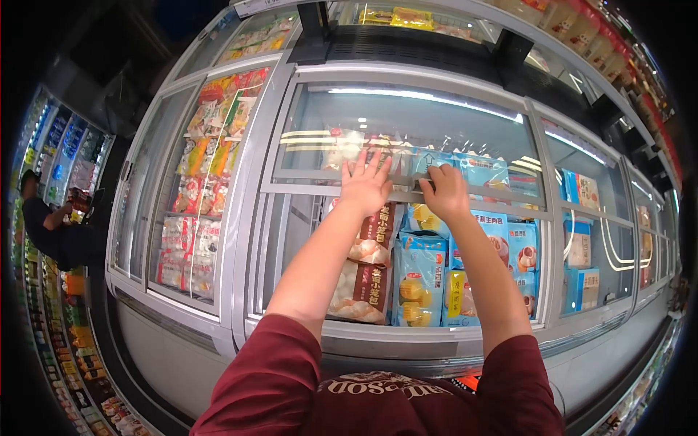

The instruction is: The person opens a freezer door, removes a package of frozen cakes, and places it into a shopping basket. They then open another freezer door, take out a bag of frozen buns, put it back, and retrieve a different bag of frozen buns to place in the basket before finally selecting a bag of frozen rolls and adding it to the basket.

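The freezer point(392, 341) is largest; its framed glass lid point(407, 123) spans the back half, directly under the fingers, with food bags point(422, 272) along the front edge. At the lid's front edge, the left hand point(366, 185) lies flat, fingers apart; the right hand point(446, 190) curls, whether clamped I cannot tell

Maroon shirt point(436, 418), pale lettering point(363, 386) – blue packages point(491, 231), brown-and-white bags point(374, 221), grey lid frame point(305, 176)

The freezer point(249, 182) holds brown bags point(374, 287) — and blue packets point(420, 280).
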A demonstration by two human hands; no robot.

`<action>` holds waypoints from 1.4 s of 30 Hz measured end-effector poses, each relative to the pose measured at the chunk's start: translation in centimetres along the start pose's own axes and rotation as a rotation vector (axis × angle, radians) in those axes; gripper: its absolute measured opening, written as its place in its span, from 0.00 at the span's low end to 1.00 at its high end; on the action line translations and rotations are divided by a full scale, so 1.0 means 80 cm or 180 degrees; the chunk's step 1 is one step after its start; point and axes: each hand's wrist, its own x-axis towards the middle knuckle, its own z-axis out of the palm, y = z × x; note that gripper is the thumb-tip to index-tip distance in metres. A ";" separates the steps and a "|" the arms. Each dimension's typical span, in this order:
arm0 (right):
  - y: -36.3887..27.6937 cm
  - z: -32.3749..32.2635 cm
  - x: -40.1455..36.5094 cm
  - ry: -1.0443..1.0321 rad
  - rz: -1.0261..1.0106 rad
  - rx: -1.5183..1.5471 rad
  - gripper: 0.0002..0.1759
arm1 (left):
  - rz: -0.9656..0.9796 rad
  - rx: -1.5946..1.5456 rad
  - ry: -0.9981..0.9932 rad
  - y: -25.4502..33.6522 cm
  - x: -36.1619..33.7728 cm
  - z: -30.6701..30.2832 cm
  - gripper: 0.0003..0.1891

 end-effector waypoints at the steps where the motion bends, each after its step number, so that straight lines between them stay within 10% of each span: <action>1: -0.001 -0.003 -0.014 0.0015 -0.0167 -0.0058 0.11 | 0.0002 0.0086 -0.0132 0.004 -0.009 -0.005 0.28; 13: -0.112 -0.087 -0.224 -0.0550 0.0097 -0.0290 0.14 | -0.0152 0.0072 -0.1938 0.071 -0.225 -0.038 0.34; 26: -0.241 -0.118 -0.359 0.0839 0.0869 -0.0362 0.21 | 0.0160 0.0237 -0.1389 0.076 -0.287 -0.019 0.33; 29: -0.322 -0.120 -0.514 0.0082 0.1025 0.0315 0.23 | 0.0341 0.0265 -0.1250 0.068 -0.296 -0.015 0.32; 31: -0.358 -0.136 -0.636 -0.0607 0.1774 0.0416 0.21 | 0.0446 0.0303 -0.1131 0.063 -0.297 -0.013 0.32; 34: -0.373 -0.153 -0.839 -0.1351 0.4551 0.0118 0.17 | 0.0504 0.0344 -0.0900 0.058 -0.304 -0.006 0.30; 42: -0.405 -0.212 -1.048 -0.1358 0.5821 0.0433 0.20 | 0.0053 0.0301 -0.0407 0.066 -0.341 0.015 0.30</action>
